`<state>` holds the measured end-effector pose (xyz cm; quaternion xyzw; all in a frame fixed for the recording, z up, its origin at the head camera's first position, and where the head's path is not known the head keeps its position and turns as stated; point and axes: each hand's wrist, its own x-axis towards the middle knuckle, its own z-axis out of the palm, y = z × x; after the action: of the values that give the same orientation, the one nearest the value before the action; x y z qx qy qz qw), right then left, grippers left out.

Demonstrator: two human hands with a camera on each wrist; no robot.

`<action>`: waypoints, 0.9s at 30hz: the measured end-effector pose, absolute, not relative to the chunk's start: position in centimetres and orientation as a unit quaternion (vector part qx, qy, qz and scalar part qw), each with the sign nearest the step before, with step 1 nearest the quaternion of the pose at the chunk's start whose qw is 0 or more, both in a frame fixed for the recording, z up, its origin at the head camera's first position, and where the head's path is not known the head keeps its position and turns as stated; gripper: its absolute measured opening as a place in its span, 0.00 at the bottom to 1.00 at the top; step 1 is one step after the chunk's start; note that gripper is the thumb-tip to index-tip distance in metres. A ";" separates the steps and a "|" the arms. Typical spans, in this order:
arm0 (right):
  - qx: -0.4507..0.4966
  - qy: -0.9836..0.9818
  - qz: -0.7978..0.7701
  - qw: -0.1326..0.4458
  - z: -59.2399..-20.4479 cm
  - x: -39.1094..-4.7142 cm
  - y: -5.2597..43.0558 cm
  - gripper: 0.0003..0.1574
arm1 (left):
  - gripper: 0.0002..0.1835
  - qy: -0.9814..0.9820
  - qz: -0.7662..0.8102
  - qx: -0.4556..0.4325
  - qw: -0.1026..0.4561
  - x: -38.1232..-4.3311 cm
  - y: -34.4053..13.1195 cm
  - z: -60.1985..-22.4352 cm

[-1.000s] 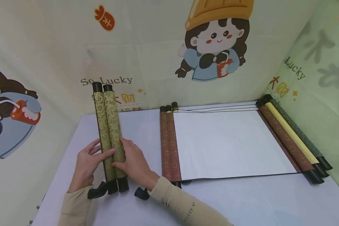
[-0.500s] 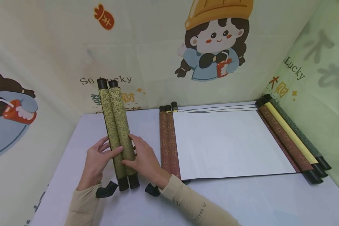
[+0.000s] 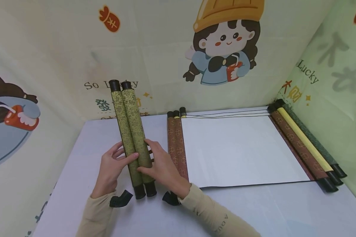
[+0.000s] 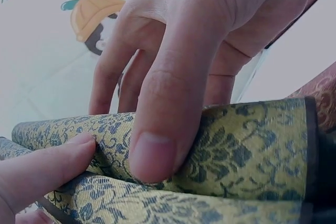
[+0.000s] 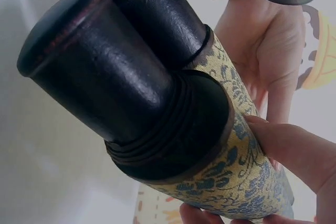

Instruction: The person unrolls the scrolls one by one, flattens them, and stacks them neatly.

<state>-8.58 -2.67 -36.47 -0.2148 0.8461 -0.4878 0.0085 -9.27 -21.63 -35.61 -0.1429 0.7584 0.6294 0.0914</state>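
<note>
A scroll (image 3: 134, 125) in yellow-green patterned brocade is rolled from both ends into two parallel rolls with black end knobs. It is held up, leaning slightly left at the top. My left hand (image 3: 112, 168) grips the left roll near its lower half, thumb across the front. My right hand (image 3: 166, 168) grips the right roll (image 5: 236, 182), with its thumb (image 4: 157, 150) on the brocade. Both thumbs lie near the seam between the rolls. In the right wrist view the black knobs (image 5: 100, 72) show close up, and the left hand (image 5: 257, 51) is beyond. Some fingers are hidden behind the rolls.
To the right lies a spread stretch of white paper (image 3: 243, 151) between red-brown patterned rolls (image 3: 173, 144). At its right end, yellow (image 3: 307, 140) and green (image 3: 311, 133) rolls lie alongside. A cartoon-printed cloth backdrop (image 3: 160, 59) stands behind the white table (image 3: 240, 210).
Both hands have moved to the right with the scroll, bringing it nearer the spread paper. The scroll's top has risen a little against the backdrop. Both grips look the same.
</note>
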 end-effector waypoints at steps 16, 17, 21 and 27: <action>-0.182 0.856 -0.484 0.008 -36.4 -8.1 1.0 0.56 | 0.48 0.747 0.646 -0.122 0.097 -9.9 -18.1 -36.8; -0.179 0.856 -0.485 0.008 -36.5 -8.0 1.2 0.56 | 0.48 0.747 0.647 -0.120 0.097 -9.9 -17.8 -36.9; -0.165 0.851 -0.498 0.009 -36.5 -7.8 1.8 0.57 | 0.46 0.748 0.647 -0.108 0.098 -10.0 -17.1 -36.9; -0.164 0.840 -0.517 0.012 -36.3 -7.6 2.4 0.57 | 0.46 0.749 0.646 -0.107 0.096 -10.1 -16.6 -36.5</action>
<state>-7.65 2.38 -36.30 -0.1639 0.8400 -0.5171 0.0117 -10.11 -16.59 -36.51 -0.1072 0.7494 0.6462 0.0964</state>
